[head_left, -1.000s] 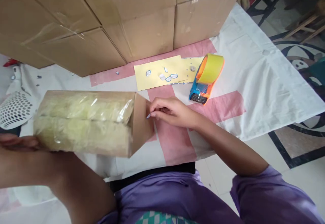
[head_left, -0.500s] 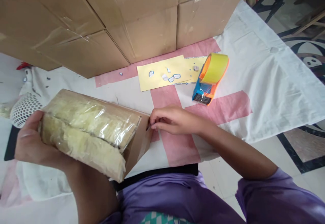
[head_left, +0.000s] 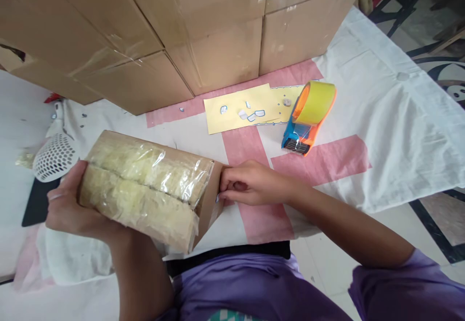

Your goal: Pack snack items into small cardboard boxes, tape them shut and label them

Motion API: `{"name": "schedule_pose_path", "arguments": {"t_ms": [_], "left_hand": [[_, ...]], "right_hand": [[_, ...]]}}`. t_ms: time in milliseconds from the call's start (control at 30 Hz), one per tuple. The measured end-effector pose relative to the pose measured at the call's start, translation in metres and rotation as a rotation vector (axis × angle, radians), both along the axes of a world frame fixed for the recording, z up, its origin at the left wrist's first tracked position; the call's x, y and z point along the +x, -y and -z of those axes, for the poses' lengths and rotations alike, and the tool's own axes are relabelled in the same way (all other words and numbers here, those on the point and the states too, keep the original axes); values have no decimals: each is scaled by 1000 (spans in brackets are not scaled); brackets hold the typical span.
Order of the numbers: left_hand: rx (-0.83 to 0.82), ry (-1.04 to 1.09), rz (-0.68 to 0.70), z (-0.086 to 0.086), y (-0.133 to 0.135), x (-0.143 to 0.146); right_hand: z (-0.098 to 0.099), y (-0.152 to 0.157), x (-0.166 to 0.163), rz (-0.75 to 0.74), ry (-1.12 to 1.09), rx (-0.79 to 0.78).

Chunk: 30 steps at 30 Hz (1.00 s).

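A cardboard box (head_left: 145,190) lies tilted in front of me, its upper face covered with torn, yellowish fibrous strips under shiny clear tape. My left hand (head_left: 72,209) is closed round its left end, with the thumb on top. At the right end of the box, my right hand (head_left: 250,184) has its fingertips pinched together against the end panel. A tiny pale bit shows by its thumb, too small to name. Right of that hand, a tape dispenser (head_left: 308,117) in orange and blue carries a yellowish roll.
Stacked cardboard boxes (head_left: 218,35) wall off the back of the table. Yellow paper strips (head_left: 232,124) with small white labels lie before them. A white perforated skimmer (head_left: 56,158) is at the left, over a dark flat object (head_left: 39,204). A white and pink cloth (head_left: 327,161) covers the table.
The whole view has shifted, so everything sits a little further right. My right hand stays pinched at the box end, and my left hand keeps its grip.
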State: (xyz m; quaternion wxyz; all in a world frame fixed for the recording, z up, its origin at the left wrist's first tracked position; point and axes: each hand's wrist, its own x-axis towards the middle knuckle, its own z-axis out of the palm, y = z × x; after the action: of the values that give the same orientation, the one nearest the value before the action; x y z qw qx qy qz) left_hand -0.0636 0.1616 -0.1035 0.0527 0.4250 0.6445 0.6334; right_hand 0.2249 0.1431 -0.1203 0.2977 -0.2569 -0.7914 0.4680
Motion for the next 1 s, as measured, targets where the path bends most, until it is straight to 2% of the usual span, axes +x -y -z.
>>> {"name": "schedule_pose_path", "arguments": {"t_ms": [100, 233, 367, 433, 667, 1000], "left_hand": [[200, 13, -123, -7, -1, 13], [181, 31, -146, -15, 1, 25], [117, -30, -184, -14, 3, 26], [129, -97, -185, -11, 3, 25], [177, -70, -191, -9, 4, 28], [203, 4, -195, -7, 6, 27]], "right_hand": [[2, 2, -2, 24, -5, -4], [4, 6, -10, 130, 7, -74], [7, 11, -17, 393, 20, -143], [11, 14, -19, 489, -20, -123], [16, 21, -20, 520, -114, 2], [17, 29, -28, 643, -217, -94]]}}
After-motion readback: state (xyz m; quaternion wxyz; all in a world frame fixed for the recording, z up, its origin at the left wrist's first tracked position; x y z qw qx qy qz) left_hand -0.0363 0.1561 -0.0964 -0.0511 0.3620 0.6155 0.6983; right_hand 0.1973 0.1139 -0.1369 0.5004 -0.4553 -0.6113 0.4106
